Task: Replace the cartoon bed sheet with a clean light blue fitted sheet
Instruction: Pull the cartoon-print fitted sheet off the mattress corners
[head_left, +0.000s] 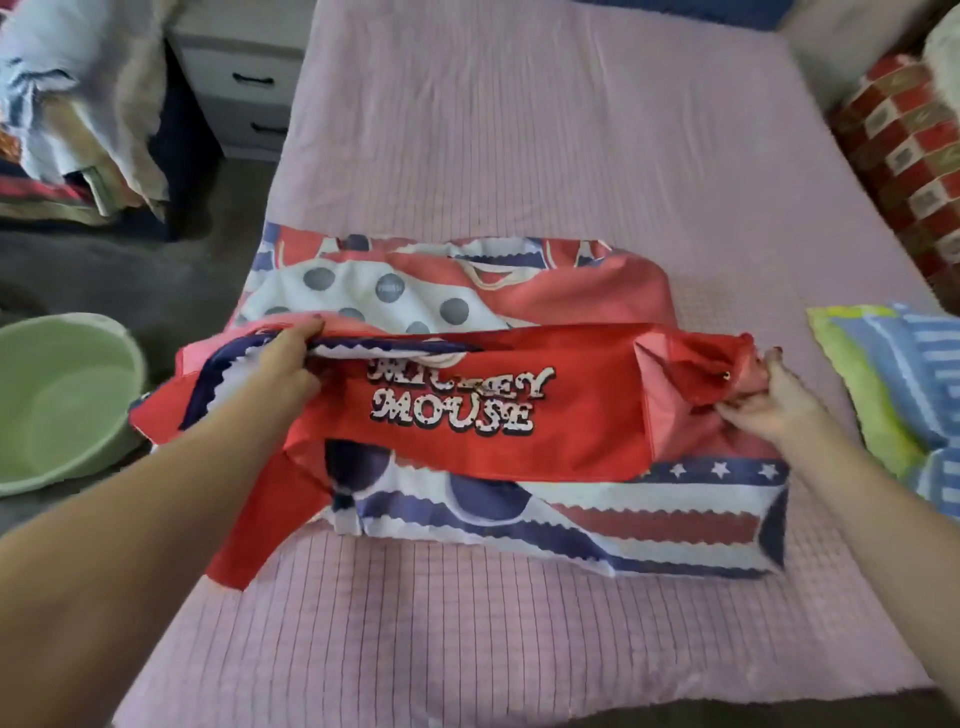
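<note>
Bed: pink quilted mattress pad.
Cartoon bed sheet: folded bundle across the pad's near half.
Left hand: fingers curled, gripping the bundle's left fold.
Right hand: fingers pinching its bunched right end.

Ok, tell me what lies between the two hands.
In the head view, the folded red cartoon sheet spans from left hand to right hand, both gripping it.
</note>
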